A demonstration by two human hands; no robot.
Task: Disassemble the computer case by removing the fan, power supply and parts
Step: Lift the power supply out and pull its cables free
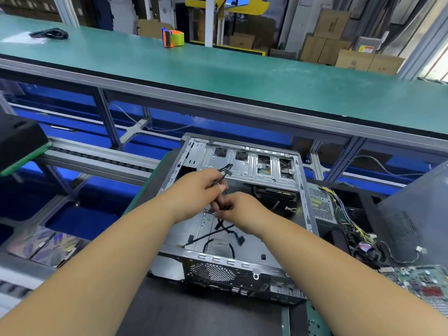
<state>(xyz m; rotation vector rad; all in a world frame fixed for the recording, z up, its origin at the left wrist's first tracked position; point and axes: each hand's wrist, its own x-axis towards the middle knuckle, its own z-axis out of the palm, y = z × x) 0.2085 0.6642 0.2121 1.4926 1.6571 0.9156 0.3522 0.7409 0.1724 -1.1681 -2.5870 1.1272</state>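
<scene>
I see the computer case [242, 214] lying open on its side in the middle of the dark work mat [198, 311], its perforated rear panel toward me and the silver drive cage [249, 163] at the far end. Both hands meet over the open interior: my left hand [194, 192] has its fingers curled around a bundle of black cables [224, 187], and my right hand [242, 209] pinches the same bundle lower down, just beside the left. More black cable trails loose across the case floor below the hands. Crowding the right side, touching or just beside the case wall, sits a removed power supply [321, 204] with yellow and black wiring spilling toward me, and nearer still a green circuit board [421, 280] lies at the mat's right edge. A grey perforated side panel [417, 214] leans in behind them, so the right flank is tight. On the left the mat ends close to the case, with blue conveyor framing below and a black box [19, 141] well apart. Beyond the case runs the long green bench [218, 76], raised above it, carrying an orange tape dispenser [172, 37] far off.
</scene>
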